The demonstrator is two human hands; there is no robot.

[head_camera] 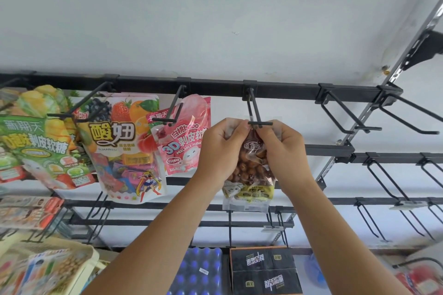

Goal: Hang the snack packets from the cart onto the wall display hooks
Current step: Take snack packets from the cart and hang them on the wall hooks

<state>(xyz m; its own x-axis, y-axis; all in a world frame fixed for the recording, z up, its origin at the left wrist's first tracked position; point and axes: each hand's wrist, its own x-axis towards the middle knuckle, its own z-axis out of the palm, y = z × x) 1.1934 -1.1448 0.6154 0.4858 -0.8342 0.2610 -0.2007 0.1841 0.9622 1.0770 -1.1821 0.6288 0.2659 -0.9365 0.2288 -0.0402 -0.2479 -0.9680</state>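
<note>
A clear packet of brown round snacks (249, 175) with a yellow label hangs between both hands, its top edge held at the tip of a black double-prong hook (255, 109). My left hand (219, 151) pinches the packet's top left corner. My right hand (284, 151) pinches the top right corner, just below the hook's crossbar. The hook juts from the top black rail (215, 87) on the white wall. Whether the packet's hole is over the prongs is hidden by my fingers.
Left of it hang a pink peelable-fudge packet (184, 139), a fruit-candy packet (122, 146) and green packets (36, 151). Bare hooks (345, 112) stand to the right and on lower rails. A cream basket (48, 268) with packets sits bottom left; black boxes (263, 270) below.
</note>
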